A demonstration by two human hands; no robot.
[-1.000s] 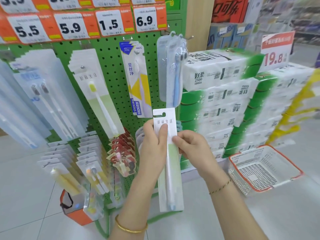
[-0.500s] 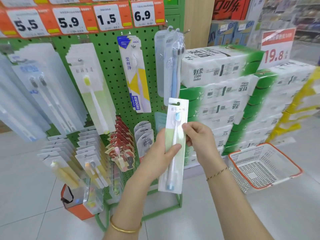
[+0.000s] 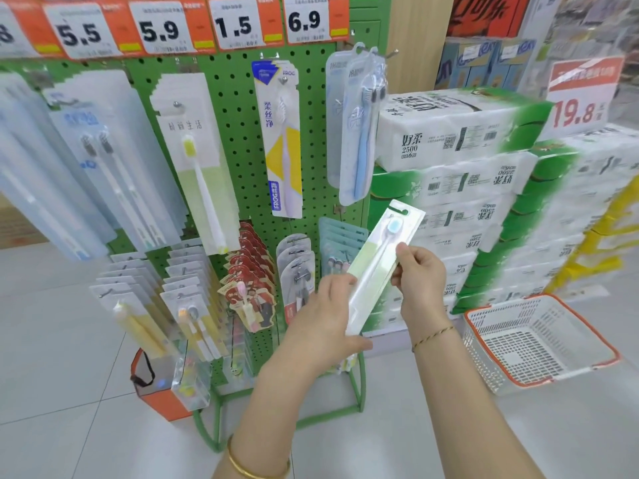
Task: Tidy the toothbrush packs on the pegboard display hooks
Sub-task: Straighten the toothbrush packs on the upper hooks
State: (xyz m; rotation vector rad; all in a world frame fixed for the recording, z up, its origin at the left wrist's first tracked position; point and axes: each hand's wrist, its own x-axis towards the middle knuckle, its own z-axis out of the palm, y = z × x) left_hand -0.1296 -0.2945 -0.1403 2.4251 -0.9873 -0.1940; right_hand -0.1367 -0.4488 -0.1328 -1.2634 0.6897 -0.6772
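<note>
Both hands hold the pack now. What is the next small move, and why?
Probably lift the pack up and left to the hook under the 5.9 tag, hole first. The left hand and right hand hold it tilted, off any hook, and its white-green card resembles the packs hanging there.

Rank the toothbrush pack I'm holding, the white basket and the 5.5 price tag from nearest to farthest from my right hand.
1. Toothbrush pack: pinched in the fingers of the right hand, touching it.
2. White basket: on the floor, lower right.
3. 5.5 price tag: far off at the top left.
</note>
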